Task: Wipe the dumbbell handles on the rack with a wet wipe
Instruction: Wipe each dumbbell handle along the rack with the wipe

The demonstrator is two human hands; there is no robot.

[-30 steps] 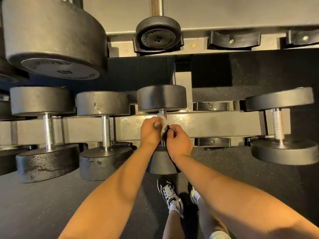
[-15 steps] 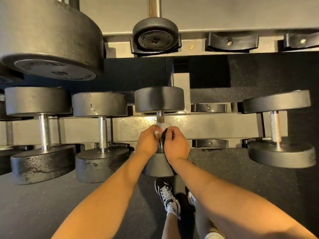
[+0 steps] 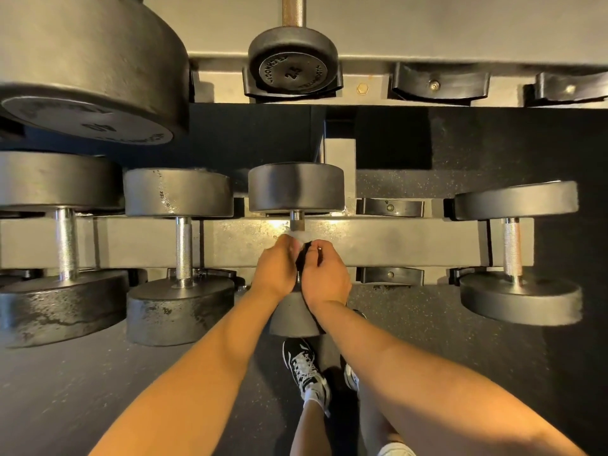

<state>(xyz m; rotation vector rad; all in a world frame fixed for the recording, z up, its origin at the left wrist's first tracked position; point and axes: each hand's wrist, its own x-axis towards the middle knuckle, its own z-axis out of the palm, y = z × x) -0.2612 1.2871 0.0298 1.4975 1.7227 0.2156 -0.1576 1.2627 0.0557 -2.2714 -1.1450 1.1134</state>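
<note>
Fingers (image 3: 284, 243): your left hand (image 3: 274, 268) clamps limp white wet wipe (image 3: 296, 236) round rigid steel dumbbell handle (image 3: 297, 222); right hand (image 3: 325, 274) unclear.
Hold: wrap mid-bar.

The grey rack (image 3: 394, 241) bears four dumbbells across its lower tier: the far-left dumbbell (image 3: 65, 238) at 9 o'clock, the second dumbbell (image 3: 182, 245) just beside it, the middle dumbbell (image 3: 296, 189) at centre and the right dumbbell (image 3: 513, 245) at 3 o'clock. On the upper tier rest a large dumbbell (image 3: 88, 77) at 10 o'clock and a small dumbbell (image 3: 292, 67) marked 25 at 12 o'clock.
</note>
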